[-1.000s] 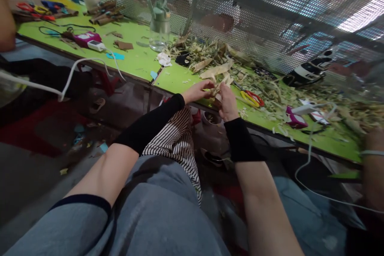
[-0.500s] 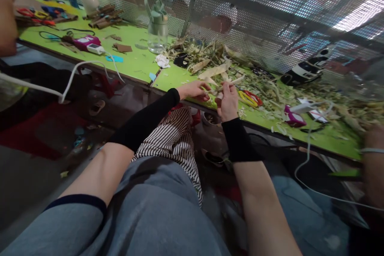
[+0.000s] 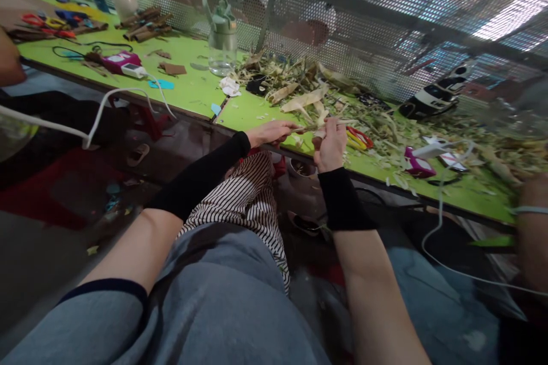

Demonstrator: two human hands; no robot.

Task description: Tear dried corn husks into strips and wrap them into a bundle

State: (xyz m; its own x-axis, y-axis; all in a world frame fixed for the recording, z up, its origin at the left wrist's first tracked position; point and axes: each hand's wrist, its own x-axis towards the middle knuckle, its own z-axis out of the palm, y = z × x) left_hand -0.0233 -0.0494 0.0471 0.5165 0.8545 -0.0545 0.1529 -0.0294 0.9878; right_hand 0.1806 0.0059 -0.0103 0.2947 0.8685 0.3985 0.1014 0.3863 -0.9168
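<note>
My left hand [image 3: 274,132] is closed at the table's front edge, fingers pinching one end of a thin, pale dried-leaf strip [image 3: 305,129]. To its right, my right hand [image 3: 333,145] is closed on the same strip, with a curled pale piece standing up by its fingertips. Whether the right fingers also hold a small tool cannot be made out. Just right of that hand lie scissors with yellow and red handles [image 3: 359,138], partly covered by it. Broad dried leaves [image 3: 305,100] lie right behind both hands.
A heap of leaf scraps [image 3: 385,125] spreads along the green table [image 3: 188,94]. A clear bottle with a green lid [image 3: 222,34] stands behind. Magenta devices [image 3: 122,61] with white cables lie left and right. A mesh partition [image 3: 363,23] borders the back. Other people's arms show at both sides.
My hands have moved apart: the left slightly left, the right slightly right, with the strip now stretched between them. The left fingers have drawn together and straightened.
</note>
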